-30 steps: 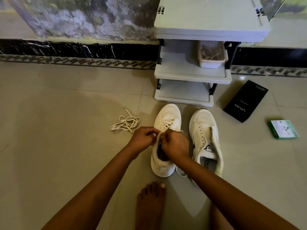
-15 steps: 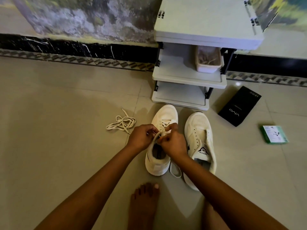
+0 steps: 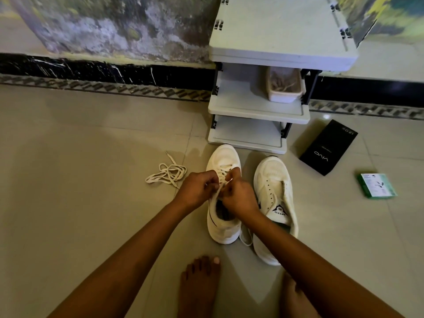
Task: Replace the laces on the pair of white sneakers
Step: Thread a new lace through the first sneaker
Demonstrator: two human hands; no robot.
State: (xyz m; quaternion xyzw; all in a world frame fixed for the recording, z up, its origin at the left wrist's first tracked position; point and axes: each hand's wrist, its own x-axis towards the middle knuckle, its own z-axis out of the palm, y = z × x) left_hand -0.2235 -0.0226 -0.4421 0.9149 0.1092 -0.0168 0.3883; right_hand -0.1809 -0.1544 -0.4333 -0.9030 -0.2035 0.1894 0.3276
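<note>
Two white sneakers stand side by side on the tiled floor. The left sneaker (image 3: 223, 157) carries a white lace (image 3: 223, 171) through its eyelets. My left hand (image 3: 197, 190) and my right hand (image 3: 239, 195) meet over its tongue, each pinching an end of that lace. The right sneaker (image 3: 274, 180) has bare eyelets and its tongue is folded back. A loose lace (image 3: 167, 173) lies bundled on the floor left of the shoes. Another loop of lace (image 3: 246, 237) shows between the two heels.
A grey shelf unit (image 3: 259, 106) stands right behind the sneakers, with a white tub (image 3: 284, 96) on its middle shelf. A black phone box (image 3: 328, 146) and a green box (image 3: 377, 185) lie to the right. My bare foot (image 3: 199, 283) rests near the heels.
Both hands have shifted slightly forward along the left sneaker, still pinching the lace. The camera view moved a little; the shoes stayed put.
</note>
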